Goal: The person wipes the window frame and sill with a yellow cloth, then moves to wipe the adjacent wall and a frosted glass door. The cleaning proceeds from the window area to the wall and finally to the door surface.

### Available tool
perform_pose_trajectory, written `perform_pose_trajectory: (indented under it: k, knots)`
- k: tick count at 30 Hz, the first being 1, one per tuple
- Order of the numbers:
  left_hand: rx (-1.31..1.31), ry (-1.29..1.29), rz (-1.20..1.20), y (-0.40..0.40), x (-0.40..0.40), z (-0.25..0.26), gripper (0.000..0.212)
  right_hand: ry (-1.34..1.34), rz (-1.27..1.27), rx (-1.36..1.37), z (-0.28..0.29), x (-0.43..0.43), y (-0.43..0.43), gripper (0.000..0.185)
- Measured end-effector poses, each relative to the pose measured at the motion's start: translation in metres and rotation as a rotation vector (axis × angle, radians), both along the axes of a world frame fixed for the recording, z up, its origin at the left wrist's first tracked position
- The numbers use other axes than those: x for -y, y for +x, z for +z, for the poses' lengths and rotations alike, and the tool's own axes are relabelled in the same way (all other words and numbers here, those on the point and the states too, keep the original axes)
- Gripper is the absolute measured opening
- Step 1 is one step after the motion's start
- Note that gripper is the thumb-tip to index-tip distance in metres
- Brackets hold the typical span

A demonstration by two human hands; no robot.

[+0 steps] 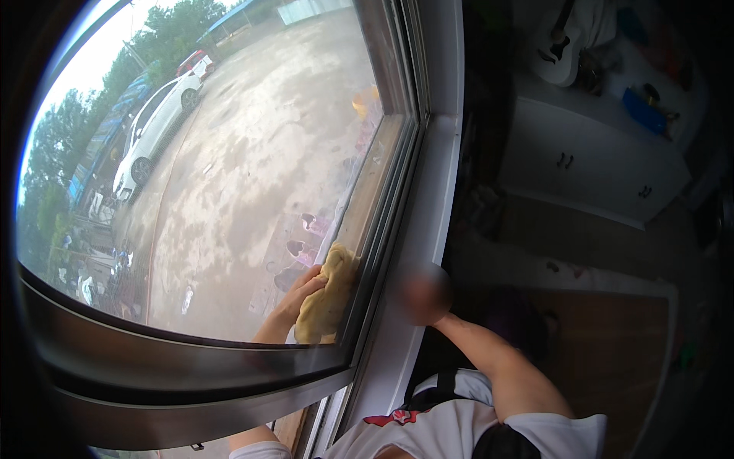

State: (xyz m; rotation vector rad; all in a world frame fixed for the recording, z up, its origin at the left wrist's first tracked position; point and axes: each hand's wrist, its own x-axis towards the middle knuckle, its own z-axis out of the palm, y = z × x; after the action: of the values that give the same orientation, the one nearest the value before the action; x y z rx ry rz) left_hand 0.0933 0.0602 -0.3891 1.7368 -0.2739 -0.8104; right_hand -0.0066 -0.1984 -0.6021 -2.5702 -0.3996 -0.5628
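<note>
Through the glass of a sliding window (229, 172), my left hand (295, 301) shows on the outer side, with its fingers closed on a yellow cloth (330, 292). The cloth lies by the lower window frame, over the outer sill (367, 189). My left arm passes outside behind the dark frame bar. On the inner side, my right hand (424, 295) is at the white inner sill (431, 189); it is blurred, so its fingers cannot be made out.
Outside lie a concrete yard (241, 143), a white car (155, 129), and several shoes (304, 246) below the window. Inside the dim room are a white cabinet (590, 160), a white guitar (559, 57) and a blue object (645, 112). The metal window tracks (395, 206) run beside the inner sill.
</note>
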Motion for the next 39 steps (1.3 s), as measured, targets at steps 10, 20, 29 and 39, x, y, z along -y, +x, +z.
perform_pose_trajectory:
  k: [10, 20, 29, 39]
  knots:
    - [-0.083, -0.485, 0.234, 0.002, 0.03, 0.048, 0.041, 0.061, -0.019, 0.165, 0.022, -0.011, 0.002, 0.006]
    - [-0.104, -0.383, 0.201, -0.067, -0.033, 0.004, 0.045, 0.257, 0.066, 0.085, 0.002, -0.006, 0.006, 0.004]
    - [-0.105, -0.537, 0.572, -0.162, -0.07, -0.021, 0.048, 0.235, 0.032, 0.026, 0.019, 0.003, 0.007, 0.007]
    - [-0.181, -1.057, 1.167, -0.361, -0.009, -0.078, 0.051, 1.079, 0.405, -0.409, 0.084, -0.006, -0.034, 0.029]
